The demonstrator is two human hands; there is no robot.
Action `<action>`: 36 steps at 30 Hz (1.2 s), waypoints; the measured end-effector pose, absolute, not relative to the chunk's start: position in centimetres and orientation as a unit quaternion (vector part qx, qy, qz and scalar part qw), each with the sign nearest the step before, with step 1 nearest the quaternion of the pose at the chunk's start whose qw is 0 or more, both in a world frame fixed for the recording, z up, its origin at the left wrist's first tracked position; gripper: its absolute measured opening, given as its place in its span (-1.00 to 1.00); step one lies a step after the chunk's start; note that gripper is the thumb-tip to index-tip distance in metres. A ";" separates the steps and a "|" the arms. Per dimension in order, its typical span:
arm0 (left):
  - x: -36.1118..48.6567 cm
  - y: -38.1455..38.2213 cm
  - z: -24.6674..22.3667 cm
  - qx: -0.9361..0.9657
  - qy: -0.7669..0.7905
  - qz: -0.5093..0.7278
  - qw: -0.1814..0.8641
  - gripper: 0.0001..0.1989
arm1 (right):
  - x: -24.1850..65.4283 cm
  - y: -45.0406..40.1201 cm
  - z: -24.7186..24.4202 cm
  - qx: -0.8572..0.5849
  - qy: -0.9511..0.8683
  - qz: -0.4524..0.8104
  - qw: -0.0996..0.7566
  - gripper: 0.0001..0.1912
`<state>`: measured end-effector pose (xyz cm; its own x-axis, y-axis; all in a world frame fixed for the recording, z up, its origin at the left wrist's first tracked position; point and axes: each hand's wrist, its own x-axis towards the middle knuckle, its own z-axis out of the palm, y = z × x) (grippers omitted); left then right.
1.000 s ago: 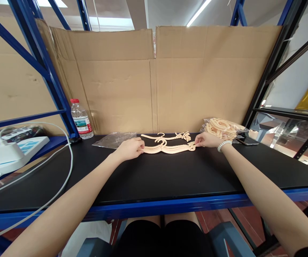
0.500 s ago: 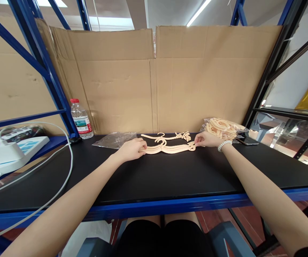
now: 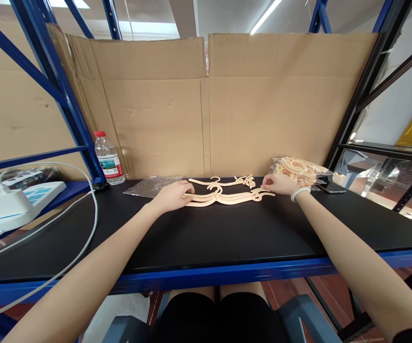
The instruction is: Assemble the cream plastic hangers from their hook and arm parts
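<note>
Several pale wooden-coloured clothes hangers [image 3: 240,197] lie stacked in a row on the black tabletop, their hooks towards the back. My left hand [image 3: 173,196] is curled over the left end of this stack, its thumb and fingertips closed on the hangers. My right hand [image 3: 276,183] hovers just over the stack's right end, the fingertips pressed together. What sits between those fingertips is too small to make out. Behind the stack lies another row of hangers [image 3: 223,183], with a cluster of small curled parts at its right end.
A clear plastic bag [image 3: 149,186] lies behind my left hand, and a water bottle [image 3: 108,159] stands back left. A bag of hangers [image 3: 295,170] and a phone [image 3: 330,187] lie at right. A white cable [image 3: 93,224] crosses the left side. Cardboard [image 3: 156,109] walls the back.
My left hand has slid slightly left along the hangers. My right hand has lifted a little, so the right tip of a hanger now shows beneath it.
</note>
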<state>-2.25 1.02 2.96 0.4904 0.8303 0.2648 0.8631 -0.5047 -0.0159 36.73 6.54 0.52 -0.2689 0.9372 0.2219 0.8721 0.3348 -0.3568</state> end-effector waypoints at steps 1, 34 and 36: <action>-2.3 1.0 3.0 -0.860 -0.491 -0.110 0.078 -0.84 | 36.7 6.5 0.5 -0.575 -0.790 0.079 0.199 -0.84; -2.6 1.6 2.4 -0.877 -0.466 -0.081 0.078 -0.82 | 36.5 6.2 0.7 -0.581 -0.786 0.070 0.199 -0.83; -2.6 1.7 2.4 -0.879 -0.465 -0.080 0.075 -0.82 | 36.4 5.9 0.9 -0.550 -0.808 0.103 0.184 -0.71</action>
<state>-2.63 1.67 2.39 0.5555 0.8046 0.2099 0.8285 -0.5571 -0.0571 36.37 5.93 0.87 -0.3269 0.9269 0.1845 0.8513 0.3736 -0.3684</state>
